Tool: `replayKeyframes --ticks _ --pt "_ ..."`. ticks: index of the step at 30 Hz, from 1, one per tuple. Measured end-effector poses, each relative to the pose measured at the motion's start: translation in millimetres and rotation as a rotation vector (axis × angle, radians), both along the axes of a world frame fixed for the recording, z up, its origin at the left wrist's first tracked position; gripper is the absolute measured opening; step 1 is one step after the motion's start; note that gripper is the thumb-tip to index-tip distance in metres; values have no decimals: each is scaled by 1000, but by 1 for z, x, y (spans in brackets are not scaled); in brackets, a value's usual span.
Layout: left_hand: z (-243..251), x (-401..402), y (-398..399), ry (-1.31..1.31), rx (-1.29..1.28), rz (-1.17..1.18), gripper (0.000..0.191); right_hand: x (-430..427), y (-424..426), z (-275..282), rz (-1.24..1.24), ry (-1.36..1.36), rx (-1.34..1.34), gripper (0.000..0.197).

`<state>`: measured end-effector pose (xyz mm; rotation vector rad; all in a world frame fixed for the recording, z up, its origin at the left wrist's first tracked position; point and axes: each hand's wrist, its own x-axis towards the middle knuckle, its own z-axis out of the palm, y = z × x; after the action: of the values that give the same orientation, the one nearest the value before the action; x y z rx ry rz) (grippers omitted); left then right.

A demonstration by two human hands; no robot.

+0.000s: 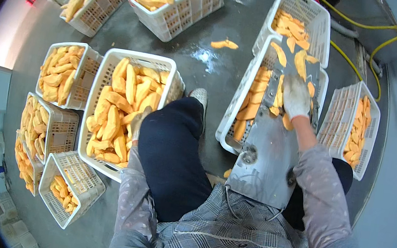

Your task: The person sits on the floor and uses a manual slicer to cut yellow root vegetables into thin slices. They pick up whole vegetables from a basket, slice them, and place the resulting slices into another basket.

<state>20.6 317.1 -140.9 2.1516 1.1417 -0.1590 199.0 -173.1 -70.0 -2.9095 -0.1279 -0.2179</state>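
Note:
My right hand [296, 97], in a whitish work glove, lies over a metal slicing board [267, 160] that rests across a white plastic crate [225, 127]. Orange slices, apparently sweet potato [300, 64], lie on the board around its fingers; whether the palm covers a piece is hidden. To the left, my gloved left hand [138, 123] reaches over the near right side of a white crate [88, 123] full of peeled sweet potatoes [113, 123]. It touches or nearly touches them, its fingers partly hidden by my knee. More slices [252, 105] lie in the crate under the board.
Further crates of peeled pieces stand at the left [58, 134] and at the top [170, 25]. A crate of slices [339, 121] is at the right, another [270, 20] beyond the board. A yellow hose [344, 59] runs along the upper right. A loose piece [225, 44] lies on the wet floor.

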Motion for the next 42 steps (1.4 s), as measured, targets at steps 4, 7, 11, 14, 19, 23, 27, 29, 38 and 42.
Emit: replayKeyframes --ticks 4,7,11,14,19,23,27,29,38,42 --pt "-9 -32 8 -403 -398 290 67 -47 9 9 -76 -53 103 51" --pt "2 -72 33 -756 -745 645 60 -39 11 7 -164 -23 235 50" --pt "140 -79 18 -1006 -654 424 58 -26 10 9 -289 63 116 55" --pt "228 -26 -31 -1227 -782 354 59 8 3 14 -292 143 98 60" --pt "296 48 -145 -1168 -1007 111 69 -7 -7 15 -127 293 156 64" --pt "288 71 -198 -951 -1192 16 62 -38 -13 16 96 198 40 59" --pt "251 75 -206 -770 -1263 192 64 -24 -16 27 149 216 -35 58" --pt "255 77 -212 -752 -1258 223 63 -1 -29 0 123 146 -32 58" --pt "248 70 -214 -687 -1185 143 63 145 -66 -39 -88 163 16 57" --pt "242 75 -216 -688 -1166 34 56 163 -50 -20 -147 -97 -481 56"
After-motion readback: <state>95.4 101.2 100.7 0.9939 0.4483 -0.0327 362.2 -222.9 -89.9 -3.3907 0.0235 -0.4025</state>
